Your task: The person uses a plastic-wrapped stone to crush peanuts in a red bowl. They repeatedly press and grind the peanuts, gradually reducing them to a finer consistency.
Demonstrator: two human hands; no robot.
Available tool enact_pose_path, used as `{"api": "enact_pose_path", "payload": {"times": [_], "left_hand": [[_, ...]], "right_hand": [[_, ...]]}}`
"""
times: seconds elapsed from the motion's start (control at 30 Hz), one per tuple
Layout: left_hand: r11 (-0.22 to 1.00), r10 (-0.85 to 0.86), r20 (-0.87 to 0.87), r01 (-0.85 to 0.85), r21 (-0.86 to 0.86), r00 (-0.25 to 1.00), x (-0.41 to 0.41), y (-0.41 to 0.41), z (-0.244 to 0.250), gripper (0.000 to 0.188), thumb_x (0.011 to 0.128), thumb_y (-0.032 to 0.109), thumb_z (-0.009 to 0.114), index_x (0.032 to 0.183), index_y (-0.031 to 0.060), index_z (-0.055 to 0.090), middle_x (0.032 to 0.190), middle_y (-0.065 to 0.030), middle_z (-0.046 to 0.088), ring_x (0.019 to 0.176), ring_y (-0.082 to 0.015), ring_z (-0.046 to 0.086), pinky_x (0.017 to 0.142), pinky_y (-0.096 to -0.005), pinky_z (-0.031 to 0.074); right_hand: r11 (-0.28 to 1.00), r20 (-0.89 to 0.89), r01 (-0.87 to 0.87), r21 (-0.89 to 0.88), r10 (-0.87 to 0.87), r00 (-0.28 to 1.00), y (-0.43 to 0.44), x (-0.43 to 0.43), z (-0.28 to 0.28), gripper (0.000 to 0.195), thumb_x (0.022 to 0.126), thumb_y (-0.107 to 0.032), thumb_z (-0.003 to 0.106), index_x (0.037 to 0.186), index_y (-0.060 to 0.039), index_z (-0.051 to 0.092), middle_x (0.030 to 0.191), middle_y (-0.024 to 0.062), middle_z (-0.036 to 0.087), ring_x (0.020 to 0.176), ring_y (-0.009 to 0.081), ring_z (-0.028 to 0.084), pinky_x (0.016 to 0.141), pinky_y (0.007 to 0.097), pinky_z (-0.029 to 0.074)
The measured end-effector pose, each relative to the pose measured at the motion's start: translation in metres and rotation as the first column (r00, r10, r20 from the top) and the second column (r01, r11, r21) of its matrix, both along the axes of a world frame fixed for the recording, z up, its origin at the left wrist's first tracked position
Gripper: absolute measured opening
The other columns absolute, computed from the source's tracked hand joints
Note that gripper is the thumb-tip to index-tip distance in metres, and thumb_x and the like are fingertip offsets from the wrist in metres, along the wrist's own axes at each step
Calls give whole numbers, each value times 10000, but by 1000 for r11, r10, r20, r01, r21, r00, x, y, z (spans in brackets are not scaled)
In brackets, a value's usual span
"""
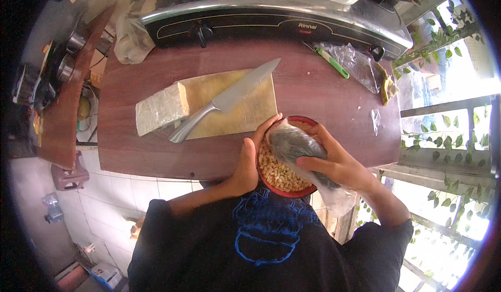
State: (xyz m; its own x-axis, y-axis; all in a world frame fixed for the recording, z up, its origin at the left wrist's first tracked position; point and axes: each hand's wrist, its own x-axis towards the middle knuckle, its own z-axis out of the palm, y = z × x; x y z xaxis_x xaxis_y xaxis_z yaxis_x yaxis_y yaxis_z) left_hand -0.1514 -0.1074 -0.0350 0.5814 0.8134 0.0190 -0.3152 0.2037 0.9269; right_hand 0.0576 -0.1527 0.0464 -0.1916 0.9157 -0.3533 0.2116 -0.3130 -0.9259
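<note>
My left hand (247,166) cups the left side of a round red bowl (292,194) at the table's near edge. Small pale-yellow diced pieces (280,171) fill much of the bowl. In my right hand (339,162) is a clear plastic bag (295,141) with dark contents, tilted over the bowl so that it covers part of the pieces. What is inside the bag cannot be made out. Left of the bowl, a large chef's knife (244,89) lies diagonally across a tan cutting board (256,116), its tip pointing away. Beside its handle rests a plastic-wrapped pale block (160,110), possibly tempeh.
A Rinnai gas stove (250,26) spans the back of the reddish wooden table (156,159). At the right back lie a green-handled tool (332,63), crumpled clear plastic (354,65) and a brownish peel-like scrap (388,89). A knotted plastic bag (133,45) sits back left.
</note>
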Motion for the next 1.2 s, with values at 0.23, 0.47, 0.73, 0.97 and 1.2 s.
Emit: {"api": "enact_pose_path", "payload": {"times": [0.23,0.47,0.73,0.97,1.2], "left_hand": [[999,-36,-1,36,26,999,6,8,-15,841,1096,622,161,1515,-53,438,1351,-208,624,1249,-286,604,1100,-400,428],[956,-182,-167,214,201,969,8,39,-12,798,1107,571,150,1472,-51,491,1315,-215,641,1216,-265,620,1052,-374,455],[905,-425,34,424,47,904,25,67,-19,1028,1029,760,18,1478,-36,489,1360,-185,624,1328,-235,553,1170,-377,379],[986,-133,143,145,-77,981,3,15,-8,1015,1023,771,48,1557,-20,394,1528,-165,501,1439,-258,452,1250,-419,272],[994,-36,4,36,106,999,16,19,-21,904,1073,687,137,1523,-35,443,1395,-212,589,1310,-249,556,1131,-393,400]], "right_hand": [[938,469,-284,-199,345,813,15,-22,17,646,923,-137,762,1438,-3,395,1165,278,673,1109,379,695,924,468,565],[757,826,-653,-13,376,419,23,-34,16,608,843,-96,743,1352,-14,422,1091,308,677,957,497,715,749,519,610],[955,607,-294,-35,254,753,23,-1,21,640,860,-150,785,1379,-45,425,1111,278,695,960,473,729,840,530,579],[987,-13,75,-144,-78,997,1,9,5,727,938,-233,782,1510,-28,384,1422,173,560,1333,246,532,1119,386,421],[985,334,-132,-108,161,929,13,-16,8,632,942,-189,755,1445,-15,415,1324,302,613,1124,398,687,987,455,536]]}}
